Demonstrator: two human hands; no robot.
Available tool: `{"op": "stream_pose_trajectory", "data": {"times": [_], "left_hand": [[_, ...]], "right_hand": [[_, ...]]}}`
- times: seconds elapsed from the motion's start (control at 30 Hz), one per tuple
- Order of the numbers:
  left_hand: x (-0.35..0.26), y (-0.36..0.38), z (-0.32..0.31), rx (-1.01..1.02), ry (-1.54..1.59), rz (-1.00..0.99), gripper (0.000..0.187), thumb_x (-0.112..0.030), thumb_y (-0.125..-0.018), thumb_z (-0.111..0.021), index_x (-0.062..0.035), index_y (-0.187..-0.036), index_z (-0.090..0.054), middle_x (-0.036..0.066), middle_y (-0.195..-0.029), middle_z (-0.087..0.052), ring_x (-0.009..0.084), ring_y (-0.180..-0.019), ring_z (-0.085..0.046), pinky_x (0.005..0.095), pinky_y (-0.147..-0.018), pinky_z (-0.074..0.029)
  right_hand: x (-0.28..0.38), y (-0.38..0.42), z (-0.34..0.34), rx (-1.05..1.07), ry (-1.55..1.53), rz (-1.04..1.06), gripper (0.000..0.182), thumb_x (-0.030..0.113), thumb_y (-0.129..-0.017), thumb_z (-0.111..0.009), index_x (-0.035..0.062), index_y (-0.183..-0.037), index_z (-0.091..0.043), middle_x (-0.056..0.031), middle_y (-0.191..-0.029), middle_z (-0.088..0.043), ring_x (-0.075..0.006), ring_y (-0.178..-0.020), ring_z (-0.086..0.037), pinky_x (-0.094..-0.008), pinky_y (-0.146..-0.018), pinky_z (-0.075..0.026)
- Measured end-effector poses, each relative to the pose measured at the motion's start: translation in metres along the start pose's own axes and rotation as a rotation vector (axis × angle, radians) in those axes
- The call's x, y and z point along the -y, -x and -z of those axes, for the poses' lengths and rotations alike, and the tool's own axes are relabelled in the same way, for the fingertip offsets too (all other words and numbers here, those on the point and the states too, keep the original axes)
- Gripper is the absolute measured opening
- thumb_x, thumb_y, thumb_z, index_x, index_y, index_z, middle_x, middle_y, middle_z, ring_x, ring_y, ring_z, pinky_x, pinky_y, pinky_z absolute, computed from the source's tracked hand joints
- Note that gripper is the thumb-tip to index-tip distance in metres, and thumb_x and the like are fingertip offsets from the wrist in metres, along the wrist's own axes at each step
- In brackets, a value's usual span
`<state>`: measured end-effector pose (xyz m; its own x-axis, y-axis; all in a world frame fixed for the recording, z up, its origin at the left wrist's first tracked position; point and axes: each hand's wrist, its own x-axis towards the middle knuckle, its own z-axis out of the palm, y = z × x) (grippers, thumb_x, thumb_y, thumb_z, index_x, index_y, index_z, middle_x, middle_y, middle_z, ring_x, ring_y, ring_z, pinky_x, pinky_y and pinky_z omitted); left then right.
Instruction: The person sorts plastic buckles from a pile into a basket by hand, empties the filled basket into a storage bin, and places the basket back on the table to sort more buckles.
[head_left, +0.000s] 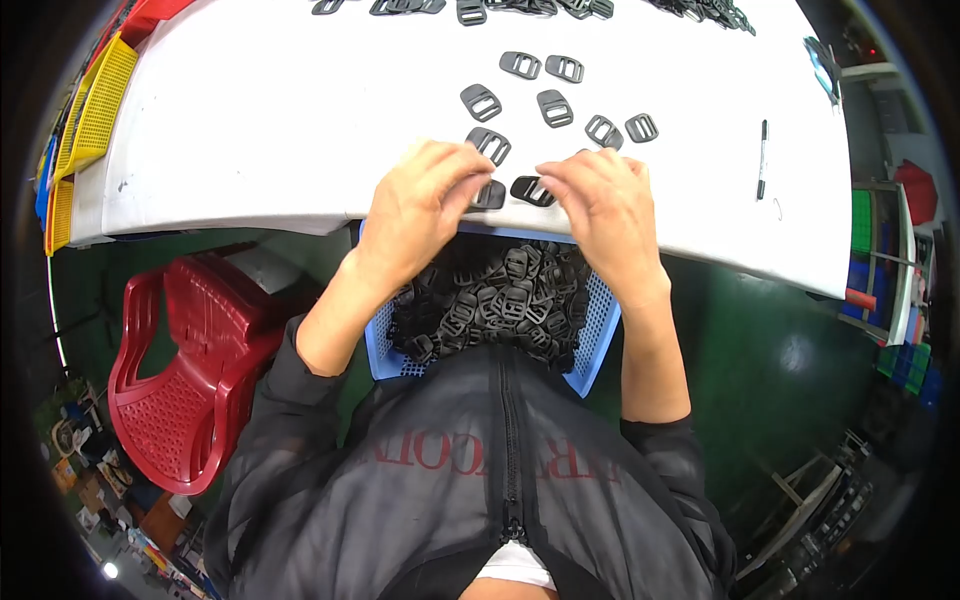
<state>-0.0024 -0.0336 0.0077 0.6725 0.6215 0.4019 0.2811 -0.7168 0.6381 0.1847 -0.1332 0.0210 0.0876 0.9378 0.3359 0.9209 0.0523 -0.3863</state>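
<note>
Both of my hands are at the front edge of the white table, each in a pinch with fingertips pointing inward. My left hand (422,197) has its thumb and fingers closed at a black plastic strap buckle (490,197), partly covered by the fingertips. In the fingertips of my right hand (607,203) is another black buckle (530,190), a small gap from the first. Just beyond my left fingers lies a slotted buckle (489,146). Several more, such as one buckle (554,108), are spread singly farther back.
A blue basket (600,312) full of black buckles (515,300) sits below the table edge, against my body. Heaped buckles (505,7) line the far side of the table (270,110). A marker (764,160) lies at right; a red chair (190,375) stands at left.
</note>
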Motion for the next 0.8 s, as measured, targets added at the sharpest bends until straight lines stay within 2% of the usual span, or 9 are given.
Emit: {"op": "stream_pose_trajectory", "data": {"times": [0.1, 0.23, 0.33, 0.43, 0.47, 0.53, 0.63, 0.73, 0.8], "left_hand": [[0.009, -0.012, 0.006, -0.07, -0.164, -0.097, 0.028, -0.003, -0.078, -0.069, -0.0092, -0.106, -0.068, 0.006, -0.1, -0.066, 0.023, -0.089, -0.059, 0.0338, -0.075, -0.05], [0.026, -0.022, 0.001, 0.054, -0.196, -0.217, 0.027, -0.008, -0.08, -0.069, -0.0107, -0.107, -0.069, 0.005, -0.101, -0.066, 0.0223, -0.085, -0.058, 0.0327, -0.075, -0.05], [0.023, -0.022, -0.001, 0.048, -0.071, -0.117, 0.025, -0.01, -0.081, -0.069, -0.0101, -0.105, -0.069, 0.006, -0.099, -0.066, 0.0222, -0.083, -0.059, 0.033, -0.074, -0.05], [0.006, -0.026, 0.008, 0.199, 0.068, 0.208, 0.023, -0.01, -0.081, -0.069, -0.0094, -0.104, -0.069, 0.006, -0.097, -0.066, 0.0225, -0.083, -0.06, 0.0333, -0.075, -0.051], [0.009, -0.027, 0.005, 0.117, 0.0, 0.106, 0.023, -0.01, -0.081, -0.069, -0.0092, -0.104, -0.069, 0.006, -0.098, -0.066, 0.0226, -0.085, -0.06, 0.0333, -0.076, -0.051], [0.025, -0.032, -0.003, -0.048, -0.136, -0.098, 0.023, -0.009, -0.081, -0.068, -0.0089, -0.104, -0.069, 0.006, -0.098, -0.066, 0.023, -0.088, -0.061, 0.0333, -0.077, -0.051], [0.038, -0.045, -0.006, -0.065, -0.347, -0.274, 0.022, -0.009, -0.082, -0.067, -0.0084, -0.104, -0.069, 0.006, -0.098, -0.067, 0.0236, -0.092, -0.062, 0.0331, -0.078, -0.051], [0.046, -0.052, -0.002, 0.0, -0.271, -0.251, 0.021, -0.01, -0.084, -0.066, -0.0078, -0.104, -0.069, 0.006, -0.098, -0.067, 0.0243, -0.093, -0.062, 0.0331, -0.079, -0.05], [0.042, -0.054, 0.002, 0.039, -0.082, -0.049, 0.02, -0.011, -0.083, -0.066, -0.0076, -0.103, -0.069, 0.006, -0.098, -0.066, 0.0245, -0.094, -0.061, 0.0325, -0.079, -0.05]], "right_hand": [[-0.008, 0.004, 0.017, -0.064, 0.093, -0.083, 0.016, 0.017, -0.079, -0.071, 0.0135, -0.094, -0.07, 0.0025, -0.086, -0.063, -0.0171, -0.089, -0.057, -0.0356, -0.08, -0.039], [-0.017, 0.013, 0.013, -0.115, 0.204, -0.052, 0.018, 0.016, -0.079, -0.072, 0.0116, -0.096, -0.07, 0.0006, -0.089, -0.064, -0.0175, -0.086, -0.059, -0.0342, -0.076, -0.041], [-0.02, 0.014, 0.017, -0.067, -0.01, -0.193, 0.019, 0.016, -0.079, -0.072, 0.0105, -0.097, -0.069, 0.0004, -0.092, -0.065, -0.0183, -0.087, -0.06, -0.0339, -0.074, -0.043], [-0.023, 0.007, 0.024, 0.037, -0.173, -0.311, 0.017, 0.015, -0.081, -0.07, 0.0093, -0.097, -0.069, -0.0014, -0.09, -0.066, -0.02, -0.086, -0.061, -0.0338, -0.072, -0.045], [-0.024, 0.004, 0.025, 0.074, -0.199, -0.33, 0.017, 0.015, -0.081, -0.07, 0.0088, -0.096, -0.069, -0.0024, -0.089, -0.066, -0.0208, -0.085, -0.061, -0.0338, -0.071, -0.045], [-0.036, -0.005, 0.019, -0.11, 0.051, -0.152, 0.016, 0.015, -0.082, -0.069, 0.0082, -0.096, -0.069, -0.0046, -0.085, -0.066, -0.0227, -0.08, -0.062, -0.0341, -0.073, -0.045], [-0.046, -0.014, 0.013, -0.205, 0.228, -0.001, 0.016, 0.016, -0.082, -0.069, 0.0076, -0.096, -0.07, -0.0065, -0.082, -0.066, -0.0247, -0.077, -0.063, -0.0347, -0.075, -0.046], [-0.048, -0.017, 0.017, -0.138, 0.079, -0.131, 0.016, 0.017, -0.081, -0.069, 0.008, -0.095, -0.07, -0.0048, -0.085, -0.067, -0.0244, -0.08, -0.063, -0.0352, -0.075, -0.047], [-0.051, -0.017, 0.02, -0.068, -0.015, -0.238, 0.017, 0.019, -0.08, -0.07, 0.0083, -0.094, -0.07, -0.0035, -0.087, -0.066, -0.0236, -0.082, -0.063, -0.035, -0.074, -0.047]]}}
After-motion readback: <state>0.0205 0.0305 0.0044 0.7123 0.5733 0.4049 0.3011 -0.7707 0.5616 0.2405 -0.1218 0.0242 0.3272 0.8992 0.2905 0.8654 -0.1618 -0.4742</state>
